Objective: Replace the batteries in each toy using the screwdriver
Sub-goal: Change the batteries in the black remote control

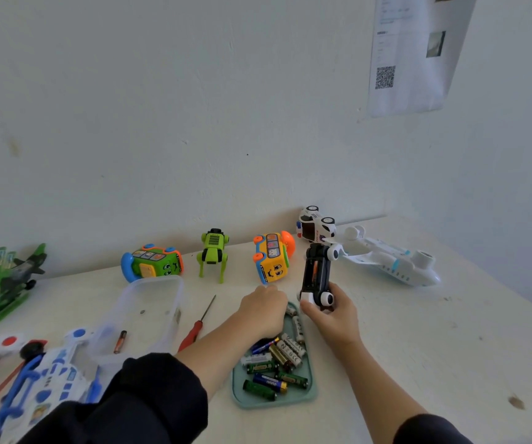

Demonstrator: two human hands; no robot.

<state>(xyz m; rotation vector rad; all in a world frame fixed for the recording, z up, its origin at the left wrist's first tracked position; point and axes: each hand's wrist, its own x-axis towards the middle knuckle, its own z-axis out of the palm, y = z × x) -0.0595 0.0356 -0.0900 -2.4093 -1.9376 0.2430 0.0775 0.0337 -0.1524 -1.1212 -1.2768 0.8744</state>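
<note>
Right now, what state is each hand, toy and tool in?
Left hand: reaching into the battery tray, fingers curled, what they hold hidden.
Right hand: gripping the black car.
Black car: held upright, underside showing.
Battery tray: flat, holding loose batteries.
Screwdriver: lying on table, untouched.
Clear container: open.
Yellow bus: tipped nose-down.

White table (418, 363), against wall. Back row, left to right: green helicopter (5, 283), green phone-bus toy (152, 262), green robot dog (213, 253) standing, orange bus toy (272, 261) on its side, white police car (316, 224), white airplane (389, 261). Mid-left: clear plastic tub (149, 302), loose battery (119, 341) just beside it, red screwdriver (198, 325). Front centre: teal tray (309, 392) of batteries. Front left: white-blue plane toy (50, 376).
</note>
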